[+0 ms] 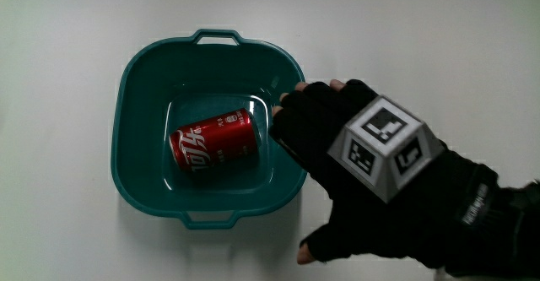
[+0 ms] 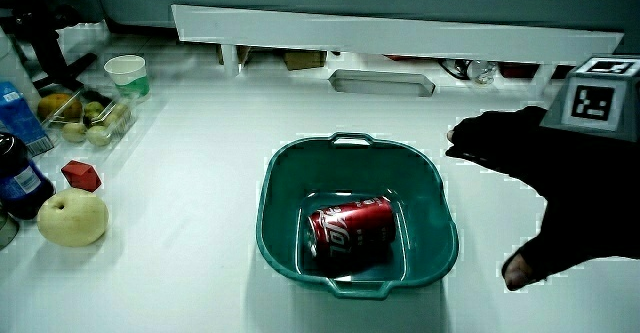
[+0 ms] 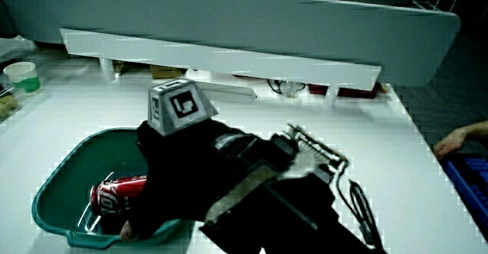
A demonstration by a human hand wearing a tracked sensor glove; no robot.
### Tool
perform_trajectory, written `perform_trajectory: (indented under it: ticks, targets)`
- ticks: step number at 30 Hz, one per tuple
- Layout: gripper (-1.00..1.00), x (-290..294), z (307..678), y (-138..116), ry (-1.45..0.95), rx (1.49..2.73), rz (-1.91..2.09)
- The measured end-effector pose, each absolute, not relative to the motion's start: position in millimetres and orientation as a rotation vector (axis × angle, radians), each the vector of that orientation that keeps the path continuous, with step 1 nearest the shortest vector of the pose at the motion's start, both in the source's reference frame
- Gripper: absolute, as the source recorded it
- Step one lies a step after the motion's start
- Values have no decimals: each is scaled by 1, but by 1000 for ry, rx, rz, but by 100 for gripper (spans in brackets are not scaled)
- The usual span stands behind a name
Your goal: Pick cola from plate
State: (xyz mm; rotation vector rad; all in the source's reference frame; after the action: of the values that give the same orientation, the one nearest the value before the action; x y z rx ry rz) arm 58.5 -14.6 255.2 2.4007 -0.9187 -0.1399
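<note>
1. Lying on its side in the bottom of a teal basin (image 1: 135, 78), the red cola can (image 1: 214, 145) rests near the middle of the floor, untouched by the hand.
2. The basin has two small handles, one on the rim nearer the person and one on the rim farther away; it sits on the white table (image 1: 59, 230).
3. The hand (image 1: 354, 175) hovers beside the basin, its fingertips (image 1: 297, 104) over the rim and just short of the can. The fingers are spread and relaxed, thumb held apart, gripping nothing.
4. The patterned cube (image 1: 386, 146) sits on the back of the glove.
5. In a side view, a pale pear (image 2: 72, 218), a small red object (image 2: 80, 175) and a paper cup (image 2: 127, 73) stand well apart from the basin; the cup seems to be empty, though that is hard to see.
</note>
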Motion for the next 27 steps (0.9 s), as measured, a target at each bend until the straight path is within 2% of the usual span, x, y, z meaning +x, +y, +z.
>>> perform_trajectory:
  ticks: [1,3,4,5,6,9,12,15,17,18,21,23,27]
  targets:
    - [0,56,257,-17,-916,2358,-113]
    - [0,53,263,-22,-867,2438,-153]
    - [0,53,272,-24,-831,2396,-153]
    - [0,47,266,-26,-883,2435,-141]
    - [0,45,270,-28,-846,2393,-153]
    - [0,37,277,-34,-854,2383,-134]
    - [0,32,288,-39,-844,2319,-121]
    - [0,26,298,-44,-844,2302,-122]
    - [0,21,307,-48,-769,2368,-174]
    - [0,17,310,-49,-804,2302,-152]
    - [0,9,321,-52,-817,2250,-146]
    - [0,4,325,-54,-790,2288,-168]
    - [0,-9,339,-57,-782,2263,-204]
